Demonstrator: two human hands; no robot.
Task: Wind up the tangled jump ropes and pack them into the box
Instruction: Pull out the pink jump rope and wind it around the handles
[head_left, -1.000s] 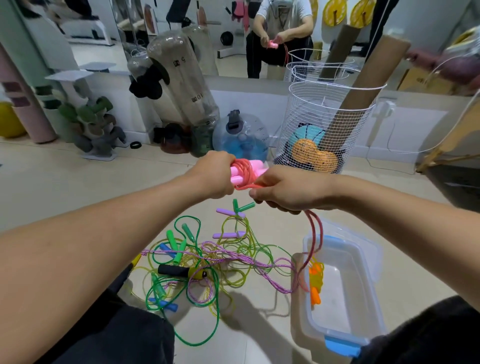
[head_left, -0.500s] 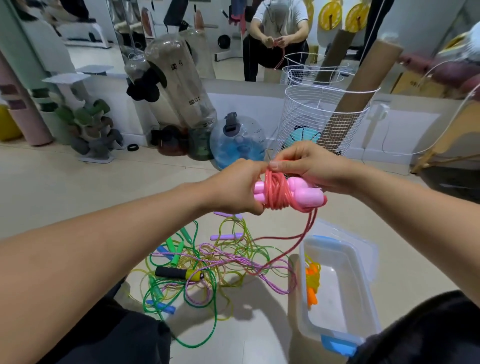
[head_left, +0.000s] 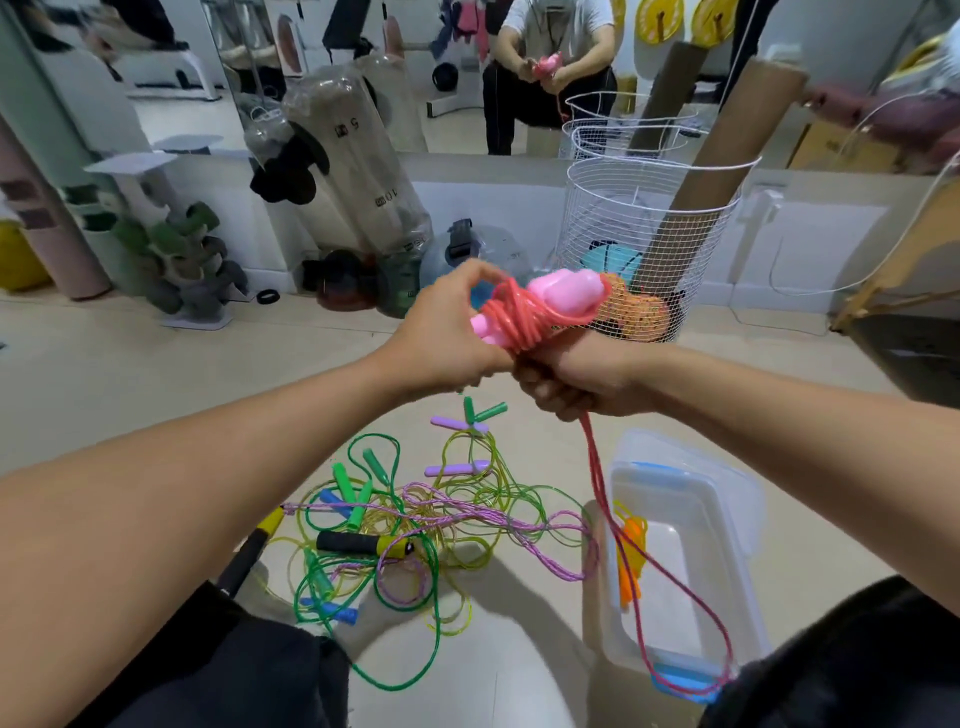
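The pink jump rope (head_left: 540, 306) is held up above the floor, its red cord wound in several turns around the two pink handles. The left hand (head_left: 447, 332) has its grip clamped on the handle end of the bundle, thumb and fingers curled around it. The right hand (head_left: 576, 379), just below the bundle, is closed on the loose red cord, which hangs from it in a long loop down over the clear plastic box (head_left: 727, 561). Inside the box lies an orange rope (head_left: 631, 551). Left of the box, on the floor, lies a tangle of ropes (head_left: 395, 530) in green, yellow and purple with green, blue, purple and black handles. Beyond the pink jump rope stands a white wire basket (head_left: 644, 228) holding a cardboard tube and balls.
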